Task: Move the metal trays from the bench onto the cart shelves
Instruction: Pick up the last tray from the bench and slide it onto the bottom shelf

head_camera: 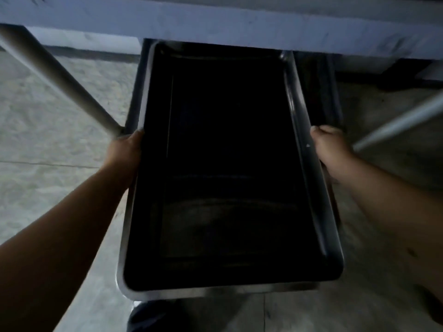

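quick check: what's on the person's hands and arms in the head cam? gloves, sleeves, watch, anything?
Nothing worn that shows. The left hand and right hand are bare, with no gloves. Both forearms are bare to the frame edge, with no sleeve cuff in view. No watch, band or ring is visible, though the picture is dim and slightly blurred, so small items could be missed.

The tray (227, 164) is shown with a black interior, edged by a silver-grey rim (brightest along the left and near edges). The floor (48, 130) is rendered in mottled pale grey, crossed by thin dark joint lines. The upper shelf edge (215, 22) appears bluish-white, and the frame tubes (60, 77) appear dull grey.
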Tool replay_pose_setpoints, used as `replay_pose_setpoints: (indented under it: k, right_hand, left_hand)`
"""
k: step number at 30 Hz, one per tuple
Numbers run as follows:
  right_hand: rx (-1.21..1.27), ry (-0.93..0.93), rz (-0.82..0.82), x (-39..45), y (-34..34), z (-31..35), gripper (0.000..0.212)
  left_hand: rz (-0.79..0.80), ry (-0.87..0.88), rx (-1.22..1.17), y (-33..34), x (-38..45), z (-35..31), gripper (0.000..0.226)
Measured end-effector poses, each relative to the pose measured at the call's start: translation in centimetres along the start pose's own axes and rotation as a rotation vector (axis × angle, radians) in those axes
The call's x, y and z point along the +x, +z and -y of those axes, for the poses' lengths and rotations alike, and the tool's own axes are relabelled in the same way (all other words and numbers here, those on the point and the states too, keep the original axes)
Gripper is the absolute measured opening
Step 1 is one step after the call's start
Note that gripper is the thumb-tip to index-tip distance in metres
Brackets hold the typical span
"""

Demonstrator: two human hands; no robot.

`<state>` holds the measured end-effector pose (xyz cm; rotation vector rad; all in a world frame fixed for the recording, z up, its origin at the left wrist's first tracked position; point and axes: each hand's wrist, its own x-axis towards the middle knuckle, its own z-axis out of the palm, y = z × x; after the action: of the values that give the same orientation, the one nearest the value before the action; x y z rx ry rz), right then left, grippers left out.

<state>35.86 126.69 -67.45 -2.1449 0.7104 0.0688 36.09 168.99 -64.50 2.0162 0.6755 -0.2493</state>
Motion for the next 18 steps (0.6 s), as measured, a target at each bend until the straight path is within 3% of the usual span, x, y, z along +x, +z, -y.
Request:
replay_pose_setpoints:
  k: [7,11,18]
  right_hand:
    - [0.082,0.031,0.003,4.9,4.0,-0.3,0.04]
    - [0.124,0.147,-0.023,5.6,5.1,0.1,0.041]
    - [0.048,0.127,-0.076,8.4,6.3,0.0,0.041]
  left_hand:
    - [-0.05,0.151,0.088,1.1,4.9,-0.1,0.05]
    - [-0.047,0.159,0.105,1.6,6.4,-0.3,0.057]
    - [-0.054,0.155,0.13,3.1,9.0,0.0,0.05]
